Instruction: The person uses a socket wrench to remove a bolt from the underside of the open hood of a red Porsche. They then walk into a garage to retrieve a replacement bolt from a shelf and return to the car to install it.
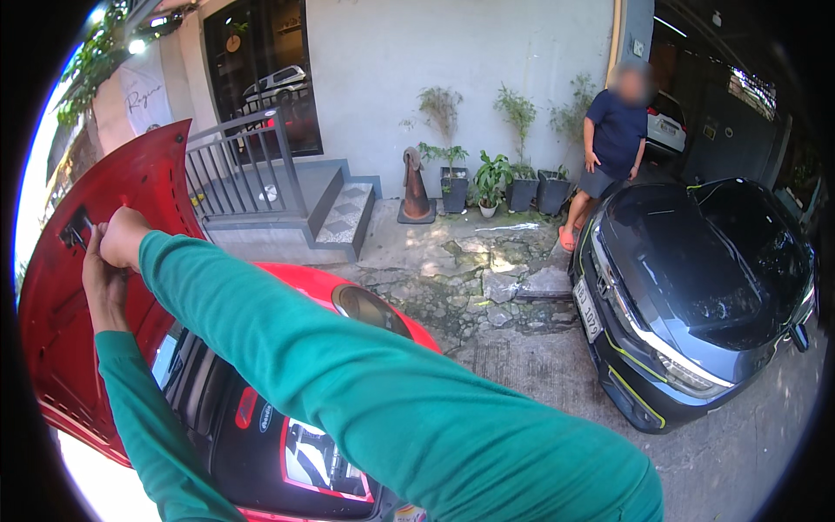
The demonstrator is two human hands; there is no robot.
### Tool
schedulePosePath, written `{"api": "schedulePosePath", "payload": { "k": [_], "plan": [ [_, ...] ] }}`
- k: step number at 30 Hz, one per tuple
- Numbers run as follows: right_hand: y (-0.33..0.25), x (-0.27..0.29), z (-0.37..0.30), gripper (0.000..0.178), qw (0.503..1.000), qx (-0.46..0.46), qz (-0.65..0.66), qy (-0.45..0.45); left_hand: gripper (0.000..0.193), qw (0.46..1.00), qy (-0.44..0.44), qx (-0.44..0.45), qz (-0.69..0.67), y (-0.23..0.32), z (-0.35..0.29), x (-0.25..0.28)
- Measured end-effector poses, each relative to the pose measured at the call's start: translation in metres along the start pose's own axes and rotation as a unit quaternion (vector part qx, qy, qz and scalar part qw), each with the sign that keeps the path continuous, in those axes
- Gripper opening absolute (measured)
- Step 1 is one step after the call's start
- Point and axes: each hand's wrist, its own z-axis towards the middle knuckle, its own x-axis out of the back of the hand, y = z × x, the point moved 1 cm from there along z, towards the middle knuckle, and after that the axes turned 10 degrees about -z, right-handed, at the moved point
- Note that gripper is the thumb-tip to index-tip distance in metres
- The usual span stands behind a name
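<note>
A red car hood [65,322] stands raised at the left, its underside toward me. Both my arms, in green sleeves, reach up to a dark metal fitting [76,230] on that underside. My left hand [104,283] is lifted beside it, fingers drawn together near the fitting. Just above, my right hand [123,237] is closed, its fingers meeting those of the left. What they grip is too small and partly covered to make out. Under the hood shows the dark engine bay [235,435] of the red car [300,278], partly hidden by my right arm.
A dark grey car [678,278] is parked at the right, beside a standing person [616,130]. Along the far wall are potted plants [522,193], a dark orange cone [416,196], and steps [344,216] with a metal railing [248,161]. Cracked paving [487,296] lies between the cars.
</note>
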Motion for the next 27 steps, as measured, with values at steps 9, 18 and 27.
{"api": "schedulePosePath", "payload": {
  "k": [9,18,27],
  "plan": [
    [0.000,0.009,-0.019,0.020,0.998,0.020,0.026,0.062,0.024,0.990,-0.001,-0.020,-0.142,-0.014,0.001,-0.018],
    [0.008,0.038,-0.012,0.023,0.990,-0.047,-0.052,0.123,0.022,0.986,0.149,-0.038,-0.059,-0.026,0.048,-0.051],
    [0.018,0.022,0.007,0.022,0.981,-0.040,0.133,0.135,0.023,0.982,0.165,-0.092,-0.004,-0.002,0.098,-0.007]
  ]
}}
